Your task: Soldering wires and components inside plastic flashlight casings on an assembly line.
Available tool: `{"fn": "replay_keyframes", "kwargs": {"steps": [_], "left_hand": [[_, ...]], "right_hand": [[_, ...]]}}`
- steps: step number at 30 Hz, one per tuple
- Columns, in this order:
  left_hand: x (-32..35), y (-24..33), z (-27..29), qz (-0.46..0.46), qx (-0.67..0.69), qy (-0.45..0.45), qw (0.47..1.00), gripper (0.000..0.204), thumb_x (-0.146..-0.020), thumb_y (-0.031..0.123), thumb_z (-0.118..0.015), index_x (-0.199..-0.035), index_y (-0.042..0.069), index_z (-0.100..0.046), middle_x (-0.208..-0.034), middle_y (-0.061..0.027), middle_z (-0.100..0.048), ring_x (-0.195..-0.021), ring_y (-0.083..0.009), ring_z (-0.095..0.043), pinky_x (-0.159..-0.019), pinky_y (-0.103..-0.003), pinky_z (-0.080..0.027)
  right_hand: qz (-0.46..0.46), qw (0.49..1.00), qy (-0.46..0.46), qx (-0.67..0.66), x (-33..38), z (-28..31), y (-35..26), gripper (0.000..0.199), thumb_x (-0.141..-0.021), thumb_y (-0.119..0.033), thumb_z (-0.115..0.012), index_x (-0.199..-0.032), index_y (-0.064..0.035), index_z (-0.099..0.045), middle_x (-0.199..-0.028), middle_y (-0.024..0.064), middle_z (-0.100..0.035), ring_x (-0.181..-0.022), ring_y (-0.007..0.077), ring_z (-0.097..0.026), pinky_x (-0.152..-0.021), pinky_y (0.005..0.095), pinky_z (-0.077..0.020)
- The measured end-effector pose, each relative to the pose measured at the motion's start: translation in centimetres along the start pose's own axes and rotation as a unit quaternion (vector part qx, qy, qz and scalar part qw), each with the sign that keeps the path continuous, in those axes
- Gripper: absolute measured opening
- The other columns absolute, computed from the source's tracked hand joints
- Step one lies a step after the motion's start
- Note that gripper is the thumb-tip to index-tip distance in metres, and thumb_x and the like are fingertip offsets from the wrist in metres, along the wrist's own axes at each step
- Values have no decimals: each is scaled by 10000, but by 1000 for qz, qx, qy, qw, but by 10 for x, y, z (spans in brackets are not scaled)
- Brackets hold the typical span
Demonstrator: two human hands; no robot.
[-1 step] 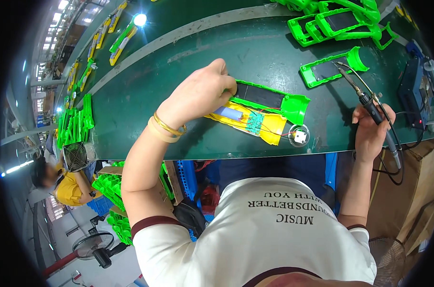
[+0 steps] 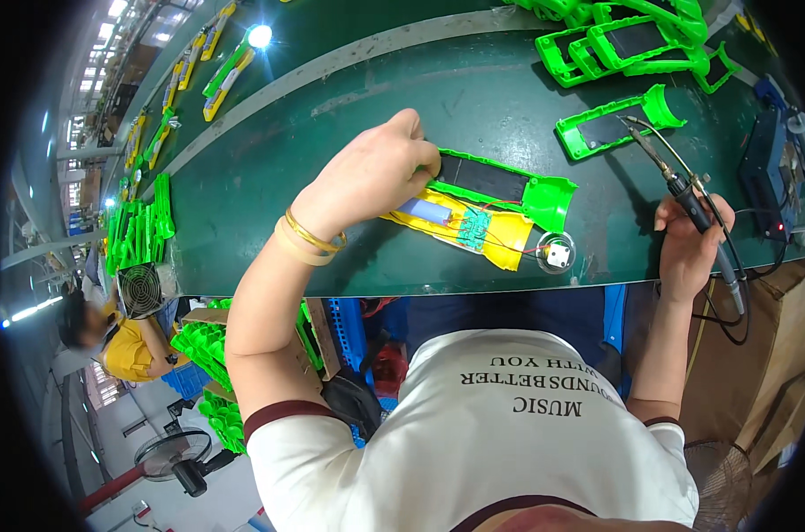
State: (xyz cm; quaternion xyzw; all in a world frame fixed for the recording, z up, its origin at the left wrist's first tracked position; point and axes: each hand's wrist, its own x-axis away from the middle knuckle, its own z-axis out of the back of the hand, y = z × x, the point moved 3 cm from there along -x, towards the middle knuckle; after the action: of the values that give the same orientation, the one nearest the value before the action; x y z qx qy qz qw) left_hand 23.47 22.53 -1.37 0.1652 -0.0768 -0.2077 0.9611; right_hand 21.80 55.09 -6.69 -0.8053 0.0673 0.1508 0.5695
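Observation:
My left hand (image 2: 371,168) is closed, with its fingertips on the left end of a green plastic flashlight shell half (image 2: 546,199) that has a dark panel. Just nearer to me lies a yellow shell half (image 2: 507,244) holding a blue cylindrical battery (image 2: 427,210), a small green circuit board (image 2: 472,229) and thin wires. Past its right end sits a round clear lens with a white piece (image 2: 558,255), joined by wires. In my right hand (image 2: 691,238) is a soldering iron (image 2: 686,195), its tip raised toward another green shell half (image 2: 597,131) lying farther off.
Several green shell parts (image 2: 624,40) are heaped at the far right. A dark soldering station (image 2: 764,173) with a red light stands at the right edge. Yellow and green lights (image 2: 228,80) lie at the far left, one lit. A person in yellow (image 2: 129,350) is farther left.

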Motion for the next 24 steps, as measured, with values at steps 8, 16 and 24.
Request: {"fn": "replay_keyframes", "kwargs": {"steps": [8, 16, 24], "left_hand": [[-2, -9, 11, -1, 73, 14, 997, 63, -714, 59, -600, -765, 34, -625, -842, -82, -503, -675, -208, -526, -608, -301, -451], [-7, -1, 7, -169, -62, 154, 972, 210, -665, 93, -644, -868, 62, -597, -997, -96, -576, -1005, -272, -519, -828, -366, -414], [43, 19, -3, -126, 121, 30, 984, 527, -573, 221, -755, -971, 68, -446, -1120, -153, -493, -1085, -314, -459, -960, -467, -308]], "right_hand": [[2, 1000, 0, 14, -2, -1, 2, 458, -865, -456, -421, -1090, -62, -363, -924, 120, -509, -706, 205, -505, -585, 291, -392], [19, 1000, 11, -3, 0, 0, 2, 458, -863, -466, -416, -1081, -66, -360, -925, 119, -510, -689, 211, -504, -580, 292, -394], [20, 1000, 6, -5, -5, -6, 2, 389, -885, -402, -411, -1041, -47, -371, -798, 123, -496, -674, 185, -507, -580, 270, -396]]}}
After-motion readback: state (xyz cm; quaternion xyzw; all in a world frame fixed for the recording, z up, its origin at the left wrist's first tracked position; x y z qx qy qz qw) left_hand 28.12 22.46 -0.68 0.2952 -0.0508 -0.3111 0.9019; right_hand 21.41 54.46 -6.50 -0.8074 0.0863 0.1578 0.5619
